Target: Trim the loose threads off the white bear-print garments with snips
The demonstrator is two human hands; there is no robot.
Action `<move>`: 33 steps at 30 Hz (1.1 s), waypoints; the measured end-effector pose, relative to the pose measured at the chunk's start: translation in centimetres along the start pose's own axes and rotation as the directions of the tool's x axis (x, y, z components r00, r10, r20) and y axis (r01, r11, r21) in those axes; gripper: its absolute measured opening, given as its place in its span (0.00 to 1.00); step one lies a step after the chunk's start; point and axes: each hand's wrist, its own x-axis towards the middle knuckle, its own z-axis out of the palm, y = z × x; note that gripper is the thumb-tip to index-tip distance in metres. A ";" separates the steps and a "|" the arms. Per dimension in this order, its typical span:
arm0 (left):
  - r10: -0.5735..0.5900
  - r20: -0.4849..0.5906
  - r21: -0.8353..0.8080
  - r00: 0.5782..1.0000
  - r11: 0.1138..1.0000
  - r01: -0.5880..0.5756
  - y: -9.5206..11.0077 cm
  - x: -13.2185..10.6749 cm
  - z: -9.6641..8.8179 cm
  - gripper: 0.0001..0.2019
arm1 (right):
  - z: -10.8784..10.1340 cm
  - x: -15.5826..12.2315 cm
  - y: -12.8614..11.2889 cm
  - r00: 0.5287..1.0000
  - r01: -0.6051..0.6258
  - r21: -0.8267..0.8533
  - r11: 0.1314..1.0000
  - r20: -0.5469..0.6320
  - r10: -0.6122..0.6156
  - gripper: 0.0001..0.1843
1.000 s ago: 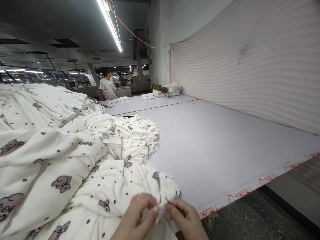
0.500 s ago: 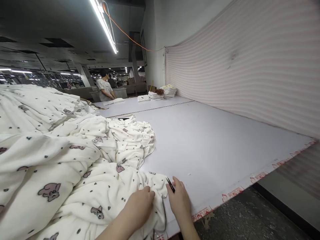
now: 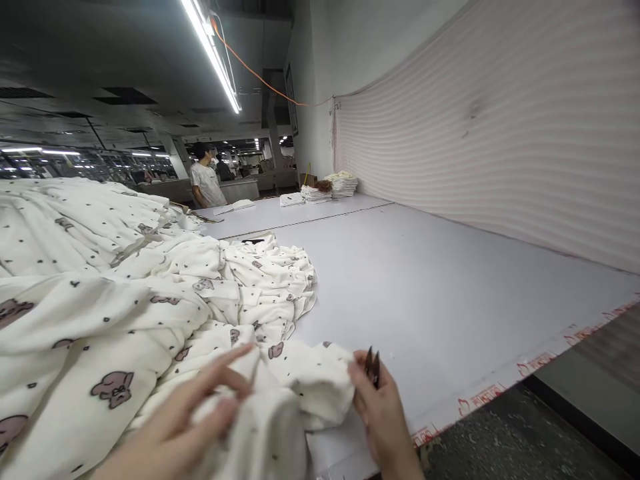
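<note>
A big heap of white cloth (image 3: 115, 300) printed with small hearts and pink animal figures covers the left of the table. My left hand (image 3: 185, 420) is low in the middle, blurred, its fingers pinching a fold of this cloth. My right hand (image 3: 383, 417) grips the cloth's near edge and also holds a small pair of dark thread snips (image 3: 373, 365), blades pointing up between the fingers.
The pale grey table (image 3: 430, 287) runs far back, its near edge taped with red print. A striped cloth wall (image 3: 500, 127) hangs on the right. Stacks of folded pieces (image 3: 340, 183) sit at the far end. A person in a white shirt (image 3: 204, 180) stands there.
My left hand has lifted off the flat cloth and pulled a fold up toward me. My right hand has moved right and turned, so the snips point up.
</note>
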 end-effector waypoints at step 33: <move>0.295 0.057 0.136 0.954 0.944 -0.300 -1.1 -1.5 4.2 0.06 | 4.3 -6.7 3.0 0.846 0.497 -0.242 0.833 0.348 -0.404 0.09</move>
